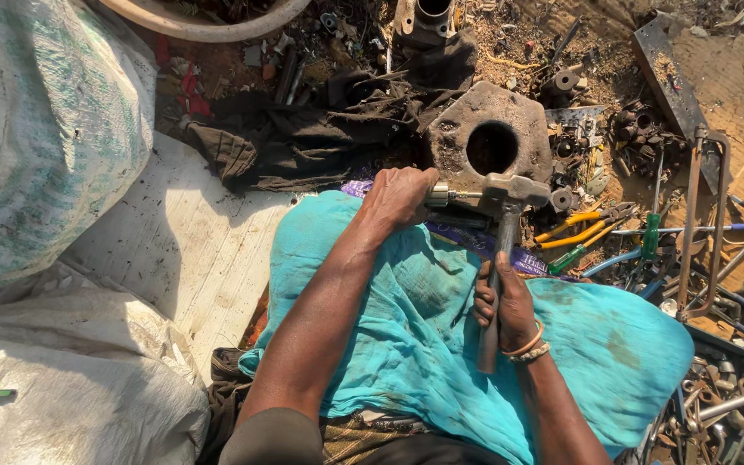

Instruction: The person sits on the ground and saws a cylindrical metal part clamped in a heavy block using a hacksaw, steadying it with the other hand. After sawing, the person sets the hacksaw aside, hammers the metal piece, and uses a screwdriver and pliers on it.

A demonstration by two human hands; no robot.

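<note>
My left hand (pixel 399 196) is closed around a small brass-coloured metal fitting (pixel 443 195), holding it against the near edge of a rusty iron block (pixel 458 129) with a round hole. My right hand (pixel 503 303) grips the handle of a hammer (pixel 505 250). The hammer's steel head rests on or just above the free end of the fitting. A turquoise cloth (pixel 406 336) covers my lap under both forearms. Bangles circle my right wrist.
Dark rags (pixel 303 138) lie left of the block. Pliers with yellow handles (pixel 579 228), a green-handled screwdriver (pixel 650 234), bent rods and scrap metal parts crowd the right side. White woven sacks (pixel 53 129) fill the left, with a pale board (pixel 191 250) beside them.
</note>
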